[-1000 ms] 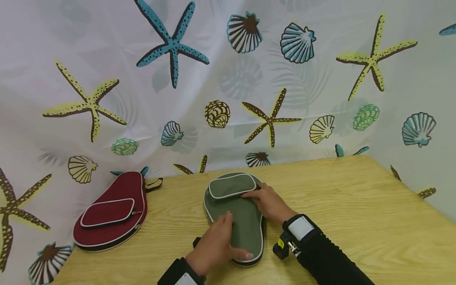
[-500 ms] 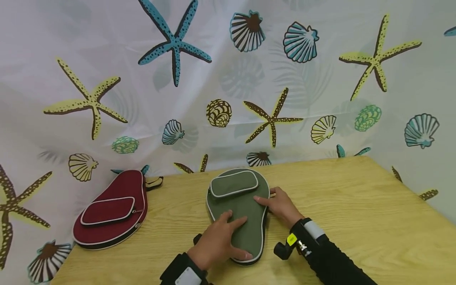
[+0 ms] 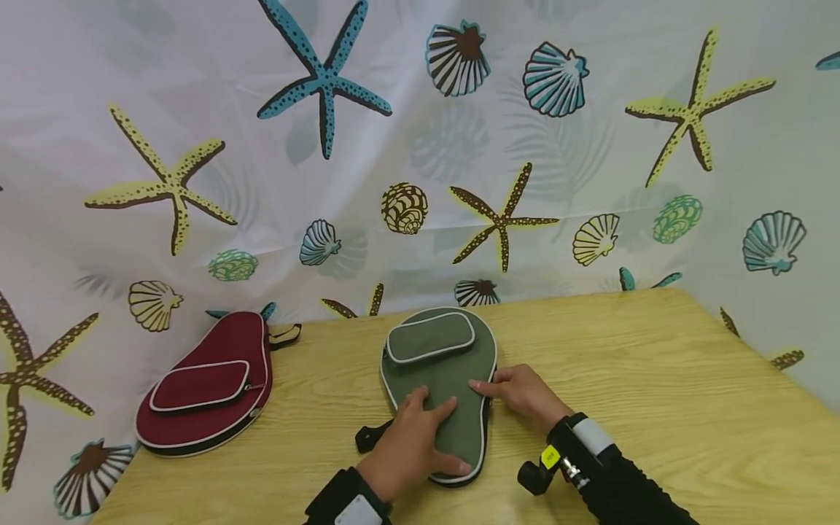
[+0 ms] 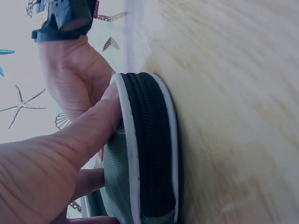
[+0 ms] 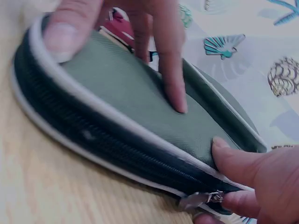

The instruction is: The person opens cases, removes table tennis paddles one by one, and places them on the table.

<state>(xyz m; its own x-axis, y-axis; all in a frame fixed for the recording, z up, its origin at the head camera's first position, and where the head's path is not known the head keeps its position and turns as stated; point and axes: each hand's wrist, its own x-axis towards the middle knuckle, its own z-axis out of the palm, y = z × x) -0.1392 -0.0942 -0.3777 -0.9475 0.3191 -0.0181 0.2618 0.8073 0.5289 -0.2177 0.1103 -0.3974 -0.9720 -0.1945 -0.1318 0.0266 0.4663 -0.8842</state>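
A green paddle-shaped zip case [image 3: 420, 375] with white piping lies on the table, its wide end away from me and its pocket [image 3: 433, 339] facing up. My left hand [image 3: 400, 445] rests on the narrow near end, fingers spread, thumb by the tip beside the black zipper [image 4: 149, 140]. At the case's right edge is my right hand [image 3: 531, 394]. Its thumb lies on the top piping while the forefinger is at the metal zipper pull [image 5: 194, 200] on the side. Zipper teeth run from the pull toward the narrow end.
A dark red case [image 3: 223, 335] of the same shape, with a black strap [image 3: 285, 337], lies at the table's left back. The wooden table [image 3: 656, 379] meets a white cloth [image 3: 367, 146] printed with starfish and shells behind it.
My right hand has slid from beside the pocket along the right edge toward the narrow end. The left hand's fingers have spread on the case. The red case stays put.
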